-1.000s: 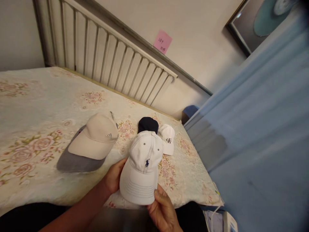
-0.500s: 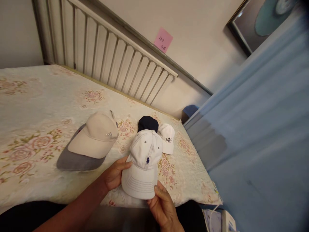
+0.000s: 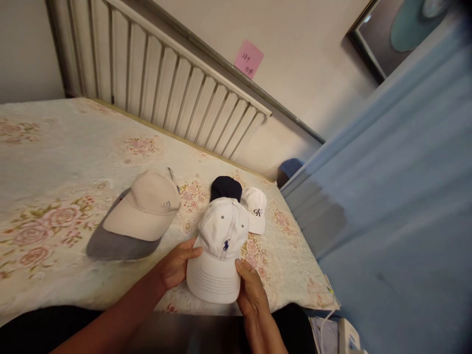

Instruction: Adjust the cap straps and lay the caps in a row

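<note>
Between my two hands is a white baseball cap (image 3: 217, 236) with a small blue horse-rider emblem, its brim pointing toward me. My left hand (image 3: 179, 263) grips the cap's left side, the thumb lying on top near where brim meets crown. At the brim's right edge my right hand (image 3: 252, 287) is closed, thumb on the upper face and fingers hidden beneath. Just behind it lie a dark navy cap (image 3: 225, 188) and a second white cap (image 3: 257, 206) with black letters. Left of my hands, a beige cap (image 3: 151, 201) rests on a grey cap (image 3: 114, 248).
Floral bedding (image 3: 66, 167) covers the bed under the caps. A slatted headboard (image 3: 162, 78) runs along the wall, below a pink note (image 3: 249, 59). On the right hangs a blue curtain (image 3: 379, 206); a blue object (image 3: 290, 168) sits at the far corner.
My right hand has shifted up along the brim's right edge, from its front corner to nearer the crown. My left hand and the cap stay almost where they were.
</note>
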Demonstrator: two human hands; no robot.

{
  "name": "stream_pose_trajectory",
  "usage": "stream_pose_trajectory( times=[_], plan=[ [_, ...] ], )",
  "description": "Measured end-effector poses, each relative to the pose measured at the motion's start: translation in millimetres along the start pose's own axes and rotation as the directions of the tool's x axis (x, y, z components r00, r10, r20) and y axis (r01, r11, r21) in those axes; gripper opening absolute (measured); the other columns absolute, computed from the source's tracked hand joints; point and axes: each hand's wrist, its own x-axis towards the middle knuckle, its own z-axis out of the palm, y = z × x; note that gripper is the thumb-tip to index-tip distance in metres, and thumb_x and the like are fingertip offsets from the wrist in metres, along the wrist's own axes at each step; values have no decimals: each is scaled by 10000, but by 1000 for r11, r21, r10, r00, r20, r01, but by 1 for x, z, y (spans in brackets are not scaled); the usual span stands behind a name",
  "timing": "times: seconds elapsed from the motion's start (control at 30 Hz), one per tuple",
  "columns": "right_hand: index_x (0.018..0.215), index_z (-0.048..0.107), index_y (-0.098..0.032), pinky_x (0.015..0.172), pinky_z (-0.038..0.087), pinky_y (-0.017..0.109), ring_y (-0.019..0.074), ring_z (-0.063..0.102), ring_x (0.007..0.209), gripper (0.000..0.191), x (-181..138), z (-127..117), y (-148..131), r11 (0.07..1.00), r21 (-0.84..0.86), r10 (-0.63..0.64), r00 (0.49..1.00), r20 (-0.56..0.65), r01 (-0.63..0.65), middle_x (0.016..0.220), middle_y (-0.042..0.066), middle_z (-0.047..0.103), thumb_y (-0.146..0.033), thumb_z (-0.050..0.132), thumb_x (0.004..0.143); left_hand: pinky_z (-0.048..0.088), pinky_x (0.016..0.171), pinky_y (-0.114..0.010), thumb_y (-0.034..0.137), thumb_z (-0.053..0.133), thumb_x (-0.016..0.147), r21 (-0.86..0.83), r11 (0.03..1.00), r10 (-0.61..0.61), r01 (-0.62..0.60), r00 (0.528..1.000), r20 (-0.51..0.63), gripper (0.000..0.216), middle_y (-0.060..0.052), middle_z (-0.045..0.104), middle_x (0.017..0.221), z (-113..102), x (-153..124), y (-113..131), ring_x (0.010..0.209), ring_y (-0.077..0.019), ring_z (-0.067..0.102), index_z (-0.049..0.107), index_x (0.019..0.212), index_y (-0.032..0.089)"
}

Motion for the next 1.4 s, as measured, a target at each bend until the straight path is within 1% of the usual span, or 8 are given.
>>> stream_pose_trajectory(
  times=[0.2, 0.4, 0.6, 0.73, 0.83, 1.0, 1.13, 1.4],
  plan=[
    [1045, 698, -139, 886, 524, 383, 259, 682, 971, 367, 7, 2, 0, 998, 59, 16, 994, -108, -9, 1015, 104, 741, -303, 747, 721, 442, 869, -426, 156, 630, 789, 9, 1000, -7, 7, 1000, 0, 379, -171, 710, 1055, -3, -1, -1, 1013, -315, 634, 618, 1166, 116],
    [1112, 664, -139, 922, 509, 392, 255, 660, 1034, 423, 9, 3, 3, 993, 111, 68, 977, -201, -46, 1045, 100, 733, -346, 719, 747, 440, 865, -422, 154, 623, 796, -2, 1000, -14, 14, 1000, 5, 370, -166, 715, 1033, -6, 0, -3, 1013, -312, 634, 614, 1164, 112],
    [1095, 678, -184, 913, 513, 423, 273, 656, 1038, 399, 0, -3, 4, 999, 32, -1, 999, -49, 3, 1073, 83, 725, -293, 733, 715, 415, 917, -444, 238, 621, 824, -29, 1000, -15, 12, 995, -99, 319, -156, 723, 1011, -2, 0, 1, 1022, -314, 631, 650, 1119, 120],
    [1062, 699, -217, 874, 527, 464, 308, 660, 1017, 388, -5, -2, 3, 997, -64, -41, 999, -35, 38, 1084, 97, 718, -314, 738, 688, 408, 935, -445, 293, 621, 826, -42, 999, -36, 30, 991, -132, 332, -157, 731, 990, 2, 1, 3, 1022, -319, 634, 668, 1094, 104],
    [1072, 695, -215, 874, 522, 481, 320, 651, 1036, 400, -6, -1, 3, 996, -83, -46, 998, -36, 43, 1115, 111, 704, -327, 731, 690, 406, 941, -440, 327, 590, 845, -64, 997, -60, 53, 992, -109, 367, -151, 734, 998, -1, 3, 0, 1026, -320, 635, 659, 1138, 115],
    [1019, 705, -197, 911, 506, 449, 286, 660, 1030, 327, 1, -4, 9, 998, 57, 22, 995, -97, -16, 1099, 78, 717, -325, 722, 719, 408, 932, -448, 374, 555, 864, -62, 994, -99, 94, 991, -84, 411, -141, 734, 1016, -4, 4, -3, 1033, -330, 629, 628, 1203, 154],
    [1042, 695, -150, 895, 514, 428, 276, 660, 1029, 366, 5, -5, 11, 999, 49, 29, 992, -126, -23, 1079, 110, 721, -389, 675, 765, 412, 912, -444, 275, 597, 844, -7, 998, -55, 54, 997, -45, 356, -150, 730, 1012, 3, 0, 0, 1002, -327, 637, 641, 1165, 128],
    [1107, 663, -151, 835, 533, 401, 269, 679, 965, 423, -2, -2, 5, 994, -83, -64, 998, 9, 65, 980, 113, 742, -358, 721, 742, 412, 911, -434, 210, 648, 797, 15, 999, -40, 40, 999, 4, 390, -158, 715, 1044, 0, -2, 1, 1032, -321, 622, 615, 1174, 116]
  ],
)
